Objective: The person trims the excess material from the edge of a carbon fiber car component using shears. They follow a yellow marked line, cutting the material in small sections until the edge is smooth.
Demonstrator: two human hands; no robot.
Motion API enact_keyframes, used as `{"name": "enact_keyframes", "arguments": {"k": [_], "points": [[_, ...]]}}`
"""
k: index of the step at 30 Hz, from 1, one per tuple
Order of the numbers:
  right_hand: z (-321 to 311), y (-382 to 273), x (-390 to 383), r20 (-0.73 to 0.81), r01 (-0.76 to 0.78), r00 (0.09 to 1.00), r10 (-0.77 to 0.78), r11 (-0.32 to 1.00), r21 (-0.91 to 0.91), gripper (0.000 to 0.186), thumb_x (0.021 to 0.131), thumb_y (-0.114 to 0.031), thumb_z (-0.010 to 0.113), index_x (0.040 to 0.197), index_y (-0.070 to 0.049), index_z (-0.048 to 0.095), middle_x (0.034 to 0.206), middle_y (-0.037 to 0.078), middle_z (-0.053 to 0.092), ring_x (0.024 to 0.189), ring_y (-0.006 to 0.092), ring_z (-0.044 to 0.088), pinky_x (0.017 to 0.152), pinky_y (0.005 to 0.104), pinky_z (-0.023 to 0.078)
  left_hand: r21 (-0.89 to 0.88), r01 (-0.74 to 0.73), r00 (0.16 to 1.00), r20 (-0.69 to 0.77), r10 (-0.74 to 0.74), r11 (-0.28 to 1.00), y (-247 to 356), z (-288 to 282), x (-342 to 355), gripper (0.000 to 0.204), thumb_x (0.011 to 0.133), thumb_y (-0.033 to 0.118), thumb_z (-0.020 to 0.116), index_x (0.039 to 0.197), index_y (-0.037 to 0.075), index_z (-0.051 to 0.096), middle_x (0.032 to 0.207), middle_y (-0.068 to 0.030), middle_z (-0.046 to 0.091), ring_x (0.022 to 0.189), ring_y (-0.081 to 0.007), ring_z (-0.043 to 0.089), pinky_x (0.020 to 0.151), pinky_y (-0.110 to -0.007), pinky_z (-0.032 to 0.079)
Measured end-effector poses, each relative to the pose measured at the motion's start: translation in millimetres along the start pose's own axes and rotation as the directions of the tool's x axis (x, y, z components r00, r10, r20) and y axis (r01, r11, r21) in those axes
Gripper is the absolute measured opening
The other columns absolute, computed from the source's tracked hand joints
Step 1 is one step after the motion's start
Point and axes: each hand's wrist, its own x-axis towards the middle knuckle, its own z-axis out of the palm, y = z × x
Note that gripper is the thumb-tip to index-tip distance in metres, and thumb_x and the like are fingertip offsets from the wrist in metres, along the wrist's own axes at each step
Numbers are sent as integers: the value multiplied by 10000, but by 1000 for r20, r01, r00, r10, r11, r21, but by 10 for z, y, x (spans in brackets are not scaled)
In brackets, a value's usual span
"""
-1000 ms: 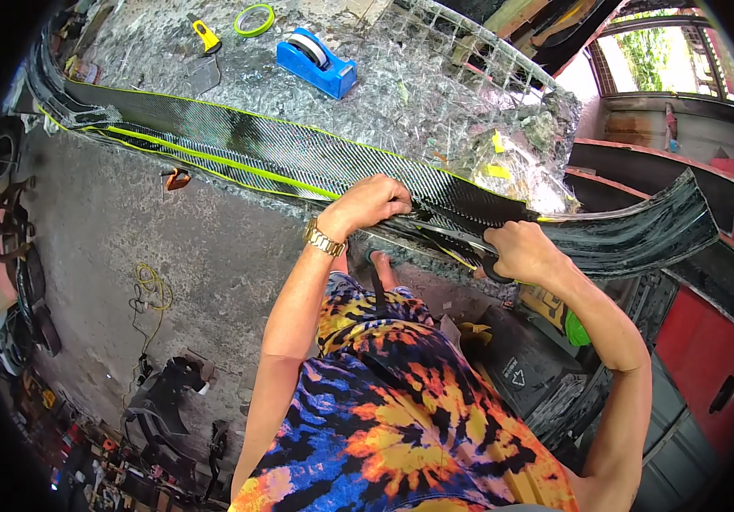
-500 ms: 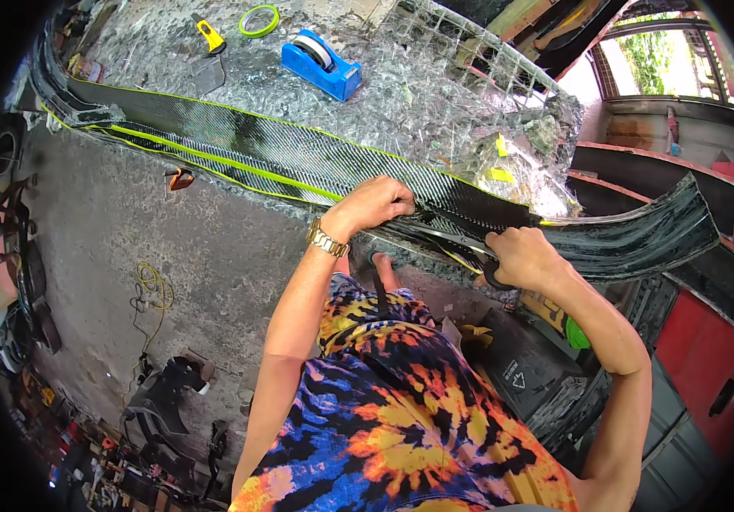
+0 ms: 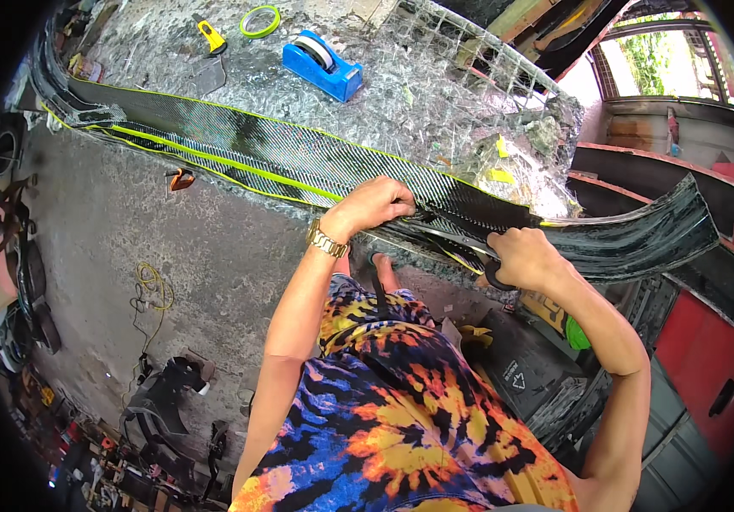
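Observation:
My right hand [image 3: 523, 254] grips black-handled scissors [image 3: 448, 235], their long blades lying along the lower edge of the woven carbon-fibre fabric [image 3: 239, 136]. Beside the blade tips, my left hand [image 3: 377, 206], a watch on its wrist, has curled fingertips pinched on that fabric. The fabric lies as a long strip in a dark mould [image 3: 632, 243], which curves up at both ends and shows bare on the right. Bright yellow-green tape [image 3: 213, 159] runs along the strip and its edges. What the scissor tips touch is hidden by my left fingers.
A blue tape dispenser [image 3: 323, 72], green tape roll [image 3: 260, 19] and yellow-handled tool [image 3: 212, 36] lie on the rough worktop [image 3: 136, 51]. An orange clamp [image 3: 181, 179] hangs at its edge. A yellow cord [image 3: 154, 282] lies on the floor; red-and-black panels [image 3: 708, 358] stand at right.
My right hand and the scissor handles sit very slightly lower than a second ago, and the whole view has shifted a little. Little differs from half a second ago.

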Motion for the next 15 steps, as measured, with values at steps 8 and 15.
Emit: {"name": "enact_keyframes", "arguments": {"k": [8,15], "points": [[32,-75,184,-2,13,1000,-13,1000,-28,611,705,-551,746,903,20,662,793,206,677,784,375,682,718,439,546,-14,-26,1000,-12,25,1000,-37,-2,-7,212,844,223,630,872,24,700,839,-119,691,792,-281,670,728,-372,506],[34,-60,224,-49,37,998,-38,999,-24,573,719,-542,735,883,3,665,772,193,674,766,379,677,696,446,542,2,-23,1000,-10,23,1000,-48,-19,0,208,841,220,628,888,30,701,849,-111,694,795,-274,670,728,-368,503]]}}
